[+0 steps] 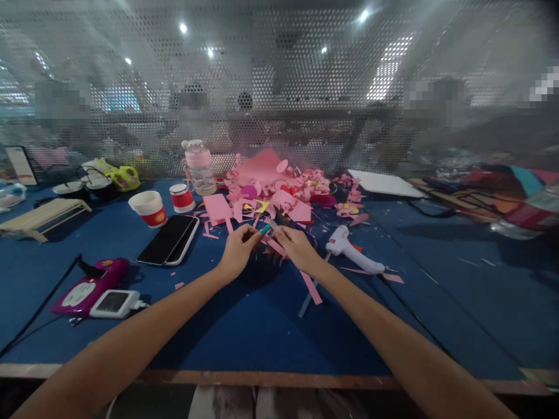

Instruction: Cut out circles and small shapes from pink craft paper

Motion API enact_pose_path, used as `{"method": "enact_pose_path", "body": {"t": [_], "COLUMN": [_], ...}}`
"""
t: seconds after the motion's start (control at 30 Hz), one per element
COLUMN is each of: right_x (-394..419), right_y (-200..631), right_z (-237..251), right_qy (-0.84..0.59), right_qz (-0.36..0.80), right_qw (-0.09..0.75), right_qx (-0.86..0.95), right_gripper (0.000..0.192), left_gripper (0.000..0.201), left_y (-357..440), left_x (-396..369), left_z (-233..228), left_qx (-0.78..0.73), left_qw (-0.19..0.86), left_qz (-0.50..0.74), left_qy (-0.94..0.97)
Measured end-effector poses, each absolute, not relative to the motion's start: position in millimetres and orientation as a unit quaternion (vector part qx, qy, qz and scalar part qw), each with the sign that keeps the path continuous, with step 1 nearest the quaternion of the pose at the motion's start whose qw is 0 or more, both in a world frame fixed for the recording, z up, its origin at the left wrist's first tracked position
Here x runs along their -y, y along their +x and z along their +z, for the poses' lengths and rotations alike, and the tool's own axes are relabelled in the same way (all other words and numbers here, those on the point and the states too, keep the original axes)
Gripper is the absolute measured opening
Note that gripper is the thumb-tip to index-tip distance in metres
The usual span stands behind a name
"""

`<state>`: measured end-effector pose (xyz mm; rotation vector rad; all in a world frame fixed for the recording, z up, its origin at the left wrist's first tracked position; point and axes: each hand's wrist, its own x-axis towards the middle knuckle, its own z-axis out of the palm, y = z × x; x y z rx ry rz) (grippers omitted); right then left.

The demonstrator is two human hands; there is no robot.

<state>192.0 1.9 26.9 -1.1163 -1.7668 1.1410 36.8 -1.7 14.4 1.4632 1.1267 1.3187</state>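
From my head view, my left hand (238,249) pinches a small teal-tipped piece (265,230) mid-desk (244,326), and my right hand (297,247) closes on a pink paper strip (311,286). Toward the far edge stand a clear bottle (200,169) and two paper cups (147,208), contents unclear.

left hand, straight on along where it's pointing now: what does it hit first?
The left hand points up and right, fingertips pinching a small teal piece. Straight on, it would likely first meet the pink paper scraps piled just beyond, near a yellow bit. Depth is unclear, so the right hand could graze it.
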Motion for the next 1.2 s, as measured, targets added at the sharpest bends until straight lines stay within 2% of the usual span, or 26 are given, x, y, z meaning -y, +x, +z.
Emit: {"method": "enact_pose_path", "body": {"t": [0.13,0.37,0.67,0.93,1.07,1.2], "right_x": [6,9,7,9,12,11], "right_y": [178,175,175,175,174,173], "right_z": [23,24,25,24,25,25], "right_qy": [-0.461,-0.435,-0.441,-0.451,-0.445,-0.445], "right_qz": [0.48,0.455,0.45,0.348,0.338,0.376], "right_qw": [0.374,0.422,0.428,0.449,0.438,0.432], "right_qx": [0.646,0.652,0.648,0.689,0.704,0.688], "right_gripper": [0.044,0.042,0.043,0.042,0.037,0.035], "left_gripper": [0.023,0.031,0.033,0.03,0.03,0.031], "left_y": [42,42,42,44,45,45], "left_x": [7,8,16,18,18,18], "left_z": [16,12,14,16,16,12], "left_qx": [-0.44,-0.42,-0.473,-0.506,-0.512,-0.501], "left_qw": [0.443,0.455,0.369,0.298,0.29,0.31], "left_qz": [0.534,0.558,0.506,0.501,0.493,0.505], "left_qy": [0.57,0.552,0.62,0.636,0.641,0.631]}}
